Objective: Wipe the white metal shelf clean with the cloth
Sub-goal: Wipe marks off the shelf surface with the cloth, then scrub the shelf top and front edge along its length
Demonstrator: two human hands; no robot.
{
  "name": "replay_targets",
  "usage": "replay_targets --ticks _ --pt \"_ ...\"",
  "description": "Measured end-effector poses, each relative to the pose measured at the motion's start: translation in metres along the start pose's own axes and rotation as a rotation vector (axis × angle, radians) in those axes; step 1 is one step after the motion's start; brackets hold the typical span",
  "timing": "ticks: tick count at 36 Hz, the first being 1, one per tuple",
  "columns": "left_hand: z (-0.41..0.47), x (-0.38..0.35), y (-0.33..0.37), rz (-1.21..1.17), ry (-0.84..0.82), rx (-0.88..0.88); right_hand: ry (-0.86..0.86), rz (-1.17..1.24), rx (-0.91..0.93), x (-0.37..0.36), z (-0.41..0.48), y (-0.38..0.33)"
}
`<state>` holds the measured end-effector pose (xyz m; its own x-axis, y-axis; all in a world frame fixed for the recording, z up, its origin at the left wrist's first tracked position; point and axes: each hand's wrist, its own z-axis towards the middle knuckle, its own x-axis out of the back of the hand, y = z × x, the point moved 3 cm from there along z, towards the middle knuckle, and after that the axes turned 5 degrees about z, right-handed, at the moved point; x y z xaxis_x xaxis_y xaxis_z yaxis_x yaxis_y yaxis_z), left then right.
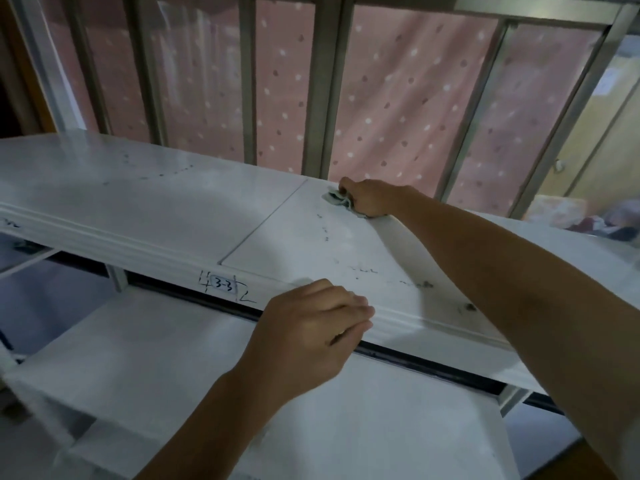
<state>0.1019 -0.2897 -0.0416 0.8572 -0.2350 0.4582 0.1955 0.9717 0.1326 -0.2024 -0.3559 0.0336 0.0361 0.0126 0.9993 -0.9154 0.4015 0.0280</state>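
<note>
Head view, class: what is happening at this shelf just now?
A person is wiping the top of a white metal shelf. The right hand grips a small crumpled cloth at the far edge, while the left hand holds the front lip. Dark marks dot the panel nearer the person.

Pretty dim overall, cool bluish cast. Pale sheen patch on white metal shelf top. Soft shadow just beside left hand. Wide-angle bend at edges, corners smeared, polka-dot curtain soft, far-right background mushy.
</note>
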Motion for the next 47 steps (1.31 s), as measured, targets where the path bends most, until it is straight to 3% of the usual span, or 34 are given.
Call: replay_targets --ticks 7,15,18,20,22,29,34,37,41,47 --pt "-0.002 0.014 -0.025 0.156 0.122 0.012 0.048 0.077 0.162 -0.005 0.005 -0.033" --pt "-0.004 0.016 -0.031 0.227 0.14 -0.023 -0.035 0.134 0.442 -0.005 -0.036 -0.066" --pt "-0.003 0.019 -0.031 0.217 0.131 -0.03 0.023 0.025 0.479 -0.005 -0.047 -0.07" --pt "-0.002 0.019 -0.032 0.192 0.099 -0.019 0.112 -0.067 0.588 -0.006 -0.058 -0.074" --pt "0.0 0.019 -0.033 0.142 0.068 0.02 0.093 -0.176 0.679 -0.006 -0.073 -0.078" --pt "0.009 0.029 -0.035 0.168 0.01 0.061 0.004 -0.213 0.763 -0.001 -0.118 -0.086" --pt "0.016 0.039 -0.048 0.222 0.002 0.118 0.101 -0.28 0.852 0.01 -0.133 -0.088" --pt "0.029 0.035 -0.052 0.194 -0.116 0.205 0.2 -0.294 0.786 0.019 -0.142 -0.084" --pt "0.061 0.024 -0.058 0.128 -0.277 0.244 0.369 -0.238 0.507 0.041 -0.16 -0.051" --pt "0.091 -0.014 -0.055 -0.042 -0.726 0.347 0.266 -0.159 0.166 0.029 -0.215 0.008"
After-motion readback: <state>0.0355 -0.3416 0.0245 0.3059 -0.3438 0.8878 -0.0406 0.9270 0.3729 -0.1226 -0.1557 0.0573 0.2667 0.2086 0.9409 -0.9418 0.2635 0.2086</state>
